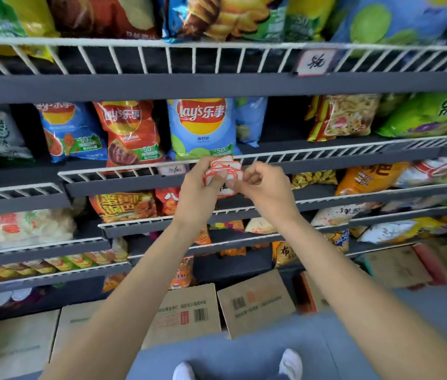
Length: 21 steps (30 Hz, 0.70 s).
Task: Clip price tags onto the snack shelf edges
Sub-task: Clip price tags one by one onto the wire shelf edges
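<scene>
The left hand (199, 182) holds a little stack of price tags (223, 172), white cards with red edges, with its fingers curled round them. The right hand (262, 185) pinches the side of the stack with its thumb and fingertips, as if picking one card off.

The cards could slip. If the right hand pulls two at once, or the left hand lets go a bit, tags may drop down to the boxes (255, 303) on the floor at 6 o'clock. A tag could also end up under the wrong snack, because many bags sit close together.

The stack is between the two hands, at 3 o'clock from the left hand and 9 o'clock from the right hand. The wire shelf edge (123, 174) is just behind it, and the blue chip bag (201, 127) is at 12 o'clock. One tag on the shelf (174, 169) is at 9 o'clock, near the left hand. Another tag (316, 61) hangs high up at 1 o'clock.
</scene>
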Each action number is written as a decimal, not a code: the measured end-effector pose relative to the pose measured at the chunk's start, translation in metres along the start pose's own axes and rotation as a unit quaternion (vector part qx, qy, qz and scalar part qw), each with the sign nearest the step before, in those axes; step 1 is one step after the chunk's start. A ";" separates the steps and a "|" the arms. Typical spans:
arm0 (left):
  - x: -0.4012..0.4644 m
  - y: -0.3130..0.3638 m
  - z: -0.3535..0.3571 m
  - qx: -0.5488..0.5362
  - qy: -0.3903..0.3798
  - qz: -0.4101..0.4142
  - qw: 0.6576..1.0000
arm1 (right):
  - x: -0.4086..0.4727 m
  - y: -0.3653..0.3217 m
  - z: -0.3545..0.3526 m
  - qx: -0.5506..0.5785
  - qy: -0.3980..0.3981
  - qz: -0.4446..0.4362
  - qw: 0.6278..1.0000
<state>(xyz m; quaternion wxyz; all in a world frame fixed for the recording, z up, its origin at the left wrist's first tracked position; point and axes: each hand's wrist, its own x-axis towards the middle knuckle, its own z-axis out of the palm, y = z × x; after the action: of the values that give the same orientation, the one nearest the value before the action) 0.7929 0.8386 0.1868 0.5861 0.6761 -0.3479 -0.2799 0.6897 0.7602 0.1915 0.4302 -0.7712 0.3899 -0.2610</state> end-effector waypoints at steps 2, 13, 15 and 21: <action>-0.002 0.007 0.027 -0.013 -0.002 0.004 1.000 | 0.002 0.012 -0.026 -0.001 0.002 -0.008 1.000; -0.003 0.036 0.211 -0.028 -0.001 -0.036 0.999 | 0.015 0.111 -0.202 -0.045 -0.061 -0.052 0.996; -0.003 0.042 0.239 -0.027 -0.004 -0.038 0.999 | 0.018 0.126 -0.230 -0.040 -0.063 -0.054 0.996; 0.010 0.061 0.284 0.002 -0.024 -0.040 0.999 | 0.035 0.149 -0.276 -0.019 -0.051 -0.033 0.998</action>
<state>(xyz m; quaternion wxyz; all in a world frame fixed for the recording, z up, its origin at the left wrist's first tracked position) 0.5669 0.6565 0.2028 0.5643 0.6837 -0.3355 -0.3186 0.4493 0.5562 0.2009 0.4264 -0.8037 0.3468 -0.2281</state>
